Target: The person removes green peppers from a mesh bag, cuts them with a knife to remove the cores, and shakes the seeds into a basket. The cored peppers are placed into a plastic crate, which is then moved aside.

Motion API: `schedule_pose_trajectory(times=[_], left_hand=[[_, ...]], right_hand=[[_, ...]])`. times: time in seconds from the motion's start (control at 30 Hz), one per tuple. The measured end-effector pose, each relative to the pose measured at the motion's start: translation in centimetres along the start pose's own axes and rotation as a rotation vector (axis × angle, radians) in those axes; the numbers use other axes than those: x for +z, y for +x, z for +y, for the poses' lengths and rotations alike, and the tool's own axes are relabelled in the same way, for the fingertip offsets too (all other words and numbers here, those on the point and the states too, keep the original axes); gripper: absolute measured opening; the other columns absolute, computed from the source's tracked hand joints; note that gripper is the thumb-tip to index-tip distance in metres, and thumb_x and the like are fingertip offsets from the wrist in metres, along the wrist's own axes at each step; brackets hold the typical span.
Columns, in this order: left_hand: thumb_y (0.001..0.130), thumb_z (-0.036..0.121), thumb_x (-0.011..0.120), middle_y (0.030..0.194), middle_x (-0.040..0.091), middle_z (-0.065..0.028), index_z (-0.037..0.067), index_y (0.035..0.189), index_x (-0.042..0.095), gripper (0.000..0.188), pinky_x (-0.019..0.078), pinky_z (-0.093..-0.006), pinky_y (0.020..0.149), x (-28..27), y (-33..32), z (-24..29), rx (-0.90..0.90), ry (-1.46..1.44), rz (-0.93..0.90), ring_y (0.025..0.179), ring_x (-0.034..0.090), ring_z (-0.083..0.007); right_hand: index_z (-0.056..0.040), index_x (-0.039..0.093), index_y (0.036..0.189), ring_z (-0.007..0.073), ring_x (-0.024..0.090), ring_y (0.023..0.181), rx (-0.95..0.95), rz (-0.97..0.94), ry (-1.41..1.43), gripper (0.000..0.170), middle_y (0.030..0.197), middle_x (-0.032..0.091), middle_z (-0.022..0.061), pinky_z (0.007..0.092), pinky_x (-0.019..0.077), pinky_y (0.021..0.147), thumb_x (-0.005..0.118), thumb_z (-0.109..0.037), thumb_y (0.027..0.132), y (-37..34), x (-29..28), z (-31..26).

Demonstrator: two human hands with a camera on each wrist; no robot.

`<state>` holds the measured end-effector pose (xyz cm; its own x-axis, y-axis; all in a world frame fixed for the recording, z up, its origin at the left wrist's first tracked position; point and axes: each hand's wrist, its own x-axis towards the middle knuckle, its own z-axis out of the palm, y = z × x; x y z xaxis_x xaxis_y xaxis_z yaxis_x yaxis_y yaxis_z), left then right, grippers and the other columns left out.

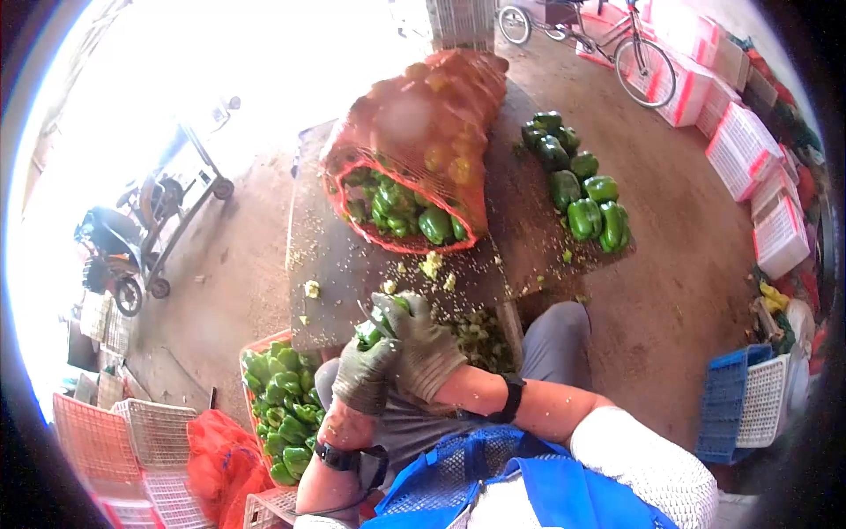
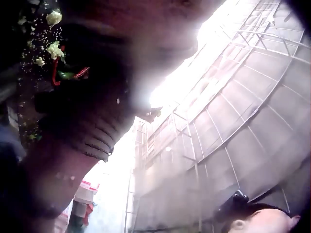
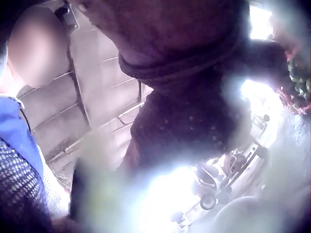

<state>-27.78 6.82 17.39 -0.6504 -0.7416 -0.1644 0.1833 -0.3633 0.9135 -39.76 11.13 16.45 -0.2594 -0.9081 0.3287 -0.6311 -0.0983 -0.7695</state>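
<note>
Both hands wear grey-green gloves and meet over the lap at the near edge of the dark board (image 1: 330, 264) in the head view. My left hand (image 1: 363, 375) grips a glossy green bell pepper (image 1: 374, 331) from below. Curled against the pepper from the right, my right hand (image 1: 425, 348) covers part of it. A thin curved edge shows beside the pepper; I cannot tell whether the right hand holds a tool. Something red (image 2: 56, 73) shows by a green piece in the left wrist view. The right wrist view shows mostly dark glove.
An orange mesh sack (image 1: 423, 132) of green peppers lies open on the board. Several whole peppers (image 1: 583, 219) stand to its right. Pale cores (image 1: 431, 264) and seeds are scattered nearby. A crate (image 1: 249, 353) of peppers sits at lower left, with cut scraps (image 1: 480, 339) under the board.
</note>
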Motion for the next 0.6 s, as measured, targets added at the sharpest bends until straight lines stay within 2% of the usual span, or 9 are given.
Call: schedule_pose_trajectory(times=[0.07, 0.23, 0.37, 0.4, 0.43, 0.47, 0.53, 0.57, 0.6], left_hand=[[0.077, 0.02, 0.074, 0.11, 0.06, -0.0008, 0.005, 0.119, 0.056, 0.048, 0.0452, -0.0288, 0.09, 0.5, 0.3, 0.8, -0.079, -0.092, 0.01, 0.102, 0.056, -0.0155], [0.078, 0.027, 0.074, 0.114, 0.059, -0.0024, 0.003, 0.126, 0.05, 0.059, 0.0448, -0.0304, 0.092, 0.1, 1.8, -0.6, 0.047, -0.134, -0.2, 0.104, 0.056, -0.0166], [0.085, 0.052, 0.063, 0.118, 0.058, -0.0069, 0.003, 0.126, 0.052, 0.065, 0.0446, -0.0313, 0.092, 0.6, 1.2, -0.4, 0.012, -0.182, 0.022, 0.108, 0.055, -0.0173], [0.086, 0.055, 0.061, 0.118, 0.059, -0.0074, 0.003, 0.123, 0.054, 0.064, 0.0448, -0.0313, 0.092, -0.5, 1.7, -0.9, 0.097, 0.043, 0.037, 0.107, 0.055, -0.0171], [0.086, 0.057, 0.058, 0.118, 0.059, -0.0079, 0.003, 0.121, 0.057, 0.064, 0.0449, -0.0313, 0.092, -2.4, 2.3, -1.4, 0.177, 0.266, 0.057, 0.107, 0.056, -0.0168], [0.086, 0.059, 0.056, 0.118, 0.059, -0.0084, 0.003, 0.118, 0.059, 0.065, 0.045, -0.0313, 0.091, -3.0, 2.1, -1.0, 0.246, 0.488, 0.083, 0.107, 0.056, -0.0166], [0.092, 0.052, 0.053, 0.113, 0.061, -0.0086, 0.0, 0.113, 0.061, 0.057, 0.0461, -0.0304, 0.09, -3.2, 1.0, -0.2, 0.269, 0.286, 0.034, 0.102, 0.058, -0.0166], [0.093, 0.046, 0.055, 0.112, 0.061, -0.0081, -0.001, 0.114, 0.061, 0.052, 0.046, -0.0301, 0.09, -2.5, 0.6, 0.8, 0.326, 0.368, 0.055, 0.102, 0.057, -0.0163], [0.093, 0.041, 0.056, 0.111, 0.062, -0.0076, -0.001, 0.114, 0.06, 0.047, 0.046, -0.0297, 0.09, -2.0, 0.4, 1.7, 0.37, 0.45, 0.076, 0.102, 0.057, -0.016]], right_hand=[[-0.018, 0.036, 0.136, 0.0447, 0.056, 0.094, 0.006, -0.002, 0.009, 0.057, 0.12, 0.042, 0.0216, 0.0515, 0.0493, 0.075, 0.056, -0.021, 0.083, -0.2, -0.3, 0.1], [-0.0177, 0.038, 0.137, 0.0424, 0.054, 0.103, -0.097, 0.112, 0.103, 0.062, 0.123, 0.042, 0.0214, 0.0476, 0.0486, 0.085, 0.062, -0.024, 0.08, -0.5, -0.2, 1.5], [-0.0126, 0.036, 0.139, 0.0408, 0.052, 0.106, -0.118, 0.061, 0.132, 0.075, 0.121, 0.045, 0.0206, 0.0432, 0.0448, 0.094, 0.07, -0.026, 0.073, -0.2, 0.0, 2.7], [-0.0108, 0.036, 0.139, 0.0409, 0.052, 0.106, -0.128, 0.038, 0.103, 0.077, 0.12, 0.045, 0.0206, 0.0427, 0.0443, 0.095, 0.071, -0.026, 0.072, -0.3, 0.2, 3.1], [-0.0054, 0.032, 0.142, 0.0331, 0.053, 0.109, -0.254, 0.078, 0.124, 0.081, 0.125, 0.047, 0.017, 0.0388, 0.042, 0.099, 0.072, -0.025, 0.073, -0.2, 0.8, 3.9], [-0.0044, 0.031, 0.142, 0.0297, 0.052, 0.11, -0.159, -0.035, 0.347, 0.082, 0.127, 0.047, 0.0153, 0.0372, 0.0417, 0.099, 0.072, -0.025, 0.074, -0.3, 0.5, 4.2], [-0.0024, 0.028, 0.144, 0.0228, 0.051, 0.113, 0.078, -0.274, 0.792, 0.085, 0.13, 0.047, 0.012, 0.034, 0.041, 0.1, 0.072, -0.024, 0.076, -0.5, -1.1, 5.5], [-0.0025, 0.025, 0.146, 0.0152, 0.046, 0.116, 0.052, -0.21, 0.712, 0.084, 0.132, 0.048, 0.0091, 0.031, 0.0399, 0.1, 0.071, -0.019, 0.078, -0.7, -2.0, 6.0], [-0.0021, 0.028, 0.144, 0.0153, 0.05, 0.113, 0.317, -0.337, 1.043, 0.082, 0.129, 0.051, 0.0081, 0.0306, 0.0416, 0.099, 0.071, -0.022, 0.077, -0.7, -4.6, 4.8]])
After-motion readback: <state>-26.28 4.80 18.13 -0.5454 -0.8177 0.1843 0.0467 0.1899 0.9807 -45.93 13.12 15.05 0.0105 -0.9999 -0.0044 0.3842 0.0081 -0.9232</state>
